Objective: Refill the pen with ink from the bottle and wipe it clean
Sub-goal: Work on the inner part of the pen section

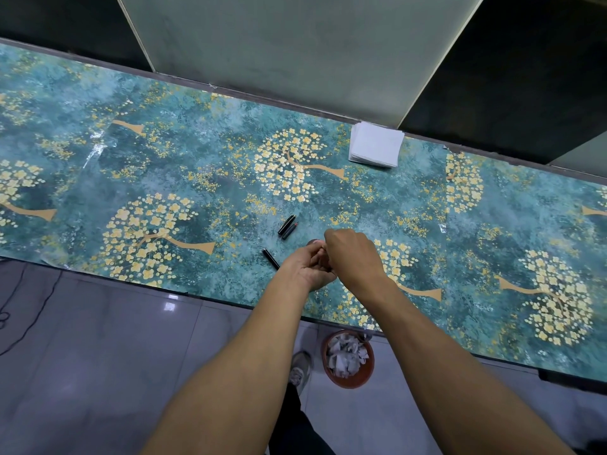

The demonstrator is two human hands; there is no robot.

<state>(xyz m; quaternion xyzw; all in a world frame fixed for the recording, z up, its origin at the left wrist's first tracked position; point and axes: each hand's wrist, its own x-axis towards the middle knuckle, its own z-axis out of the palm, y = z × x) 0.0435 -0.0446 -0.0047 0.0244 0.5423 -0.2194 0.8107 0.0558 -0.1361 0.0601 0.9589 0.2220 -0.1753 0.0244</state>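
Both hands met over the ink bottle [313, 242], near the desk [197, 165] front edge & mostly hidden. Left hand [310, 269] curled round it; right hand [353, 254] curled on top, grip unclear. Risk, judged: bottle tips, ink spills. Pen parts: one [271, 258] beside left hand, long axis running near-right to far-left; two [288, 226] beyond, touching, slanting far-right. Tissues [376, 144] well apart.

Even, soft light from overhead, moderately bright. Glare streaks on the glossy desk [203, 178] cover, esp. at left, and a bright patch mirrored in the floor [170, 305] tiles. Shadows faint (dark recesses at top stay near black). Focus sharp at centre; wide-angle bending w/ slight softening toward the edges.
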